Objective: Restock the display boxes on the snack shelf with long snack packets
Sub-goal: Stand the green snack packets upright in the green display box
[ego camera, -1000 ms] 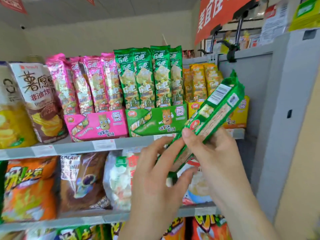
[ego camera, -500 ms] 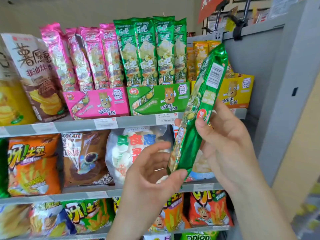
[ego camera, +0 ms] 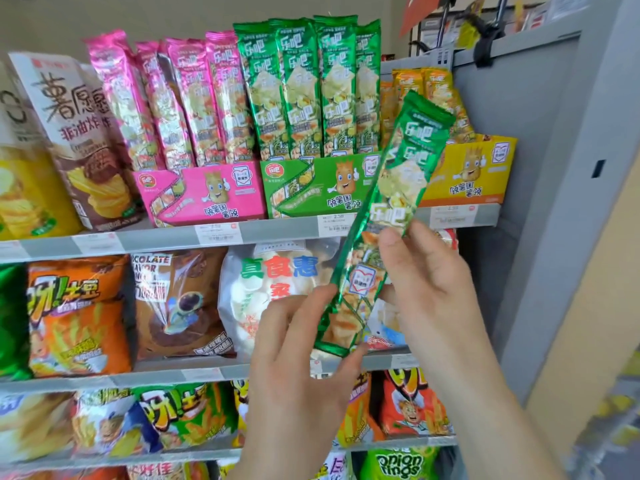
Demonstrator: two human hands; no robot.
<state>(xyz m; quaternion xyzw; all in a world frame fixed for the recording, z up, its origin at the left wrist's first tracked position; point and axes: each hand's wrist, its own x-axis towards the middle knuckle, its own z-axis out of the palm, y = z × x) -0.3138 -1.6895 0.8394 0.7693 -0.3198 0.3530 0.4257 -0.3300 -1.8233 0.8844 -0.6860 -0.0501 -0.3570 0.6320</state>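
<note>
Left hand (ego camera: pixel 304 362) pinching the bottom end of a long green snack packet (ego camera: pixel 398 188), right hand (ego camera: pixel 429 285) gripping its middle, thumb in front, packet tilted upright, raised before the green display box (ego camera: pixel 311 185) and yellow display box (ego camera: pixel 474 168) on the shelf (ego camera: pixel 156 239)

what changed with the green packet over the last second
The green packet swung from a steep rightward slant to nearer upright and was turned over: barcode back then, printed front now. The left hand and right hand keep holding it; display boxes unchanged.
</note>
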